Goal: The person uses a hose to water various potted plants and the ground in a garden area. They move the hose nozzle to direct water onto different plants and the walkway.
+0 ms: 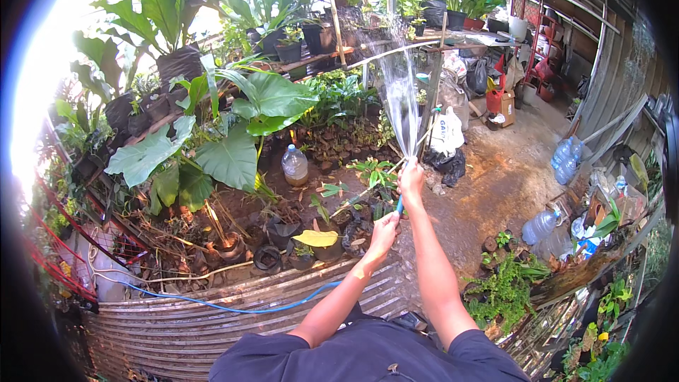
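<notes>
Both arms reach forward over the ground, gripping a blue garden hose [400,205]. My right hand [411,180] is closed around its outlet end, and a fan of water [401,106] sprays from there up toward the raised plant bench. Lower on the hose, my left hand [385,231] holds it a short way behind the right. The water spreads near potted plants on the bench [371,55]. Below my hands, a small leafy plant [374,172] grows among dark pots. The hose's trailing length crosses corrugated sheeting [238,323] to the left.
Large-leaved plants [233,156] fill the left side. A plastic bottle [294,165] stands on the soil. White sacks [448,130] sit beside a post. Large plastic bottles [540,227] and a fern-like plant [501,289] lie right, near a log [575,270]. Red shelving [549,37] stands far back.
</notes>
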`<state>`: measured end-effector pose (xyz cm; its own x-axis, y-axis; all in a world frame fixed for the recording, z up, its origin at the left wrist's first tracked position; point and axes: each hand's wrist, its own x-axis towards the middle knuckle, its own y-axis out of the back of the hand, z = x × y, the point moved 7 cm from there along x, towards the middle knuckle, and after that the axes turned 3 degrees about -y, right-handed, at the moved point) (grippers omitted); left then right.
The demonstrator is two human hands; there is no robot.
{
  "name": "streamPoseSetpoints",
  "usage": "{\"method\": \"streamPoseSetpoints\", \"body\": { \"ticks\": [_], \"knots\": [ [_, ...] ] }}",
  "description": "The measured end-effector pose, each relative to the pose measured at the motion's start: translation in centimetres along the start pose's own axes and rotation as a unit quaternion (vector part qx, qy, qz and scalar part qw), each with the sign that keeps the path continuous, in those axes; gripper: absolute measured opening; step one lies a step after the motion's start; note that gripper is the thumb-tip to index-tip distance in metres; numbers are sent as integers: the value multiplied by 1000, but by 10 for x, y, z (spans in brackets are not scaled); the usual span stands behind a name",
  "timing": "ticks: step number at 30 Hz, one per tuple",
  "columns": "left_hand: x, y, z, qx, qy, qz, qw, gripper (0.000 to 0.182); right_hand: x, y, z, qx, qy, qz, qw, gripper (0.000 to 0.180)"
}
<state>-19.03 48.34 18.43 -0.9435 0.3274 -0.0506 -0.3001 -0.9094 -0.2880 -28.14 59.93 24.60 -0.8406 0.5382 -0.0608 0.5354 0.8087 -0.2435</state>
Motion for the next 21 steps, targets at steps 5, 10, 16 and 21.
{"method": "streamPoseSetpoints", "body": {
  "ticks": [5,10,16,21],
  "knots": [
    [0,-3,-11,-3,7,-9,1000,31,-3,8,1,-34,16,22,999,48],
    [-6,-6,-11,-8,15,-18,1000,32,-9,16,-2,-46,15,39,998,50],
    [-9,-6,-16,17,16,-9,1000,33,6,30,15,-73,28,71,994,52],
    [-14,-8,-19,14,22,-7,1000,33,5,39,20,-91,25,92,991,53]
  ]
}}
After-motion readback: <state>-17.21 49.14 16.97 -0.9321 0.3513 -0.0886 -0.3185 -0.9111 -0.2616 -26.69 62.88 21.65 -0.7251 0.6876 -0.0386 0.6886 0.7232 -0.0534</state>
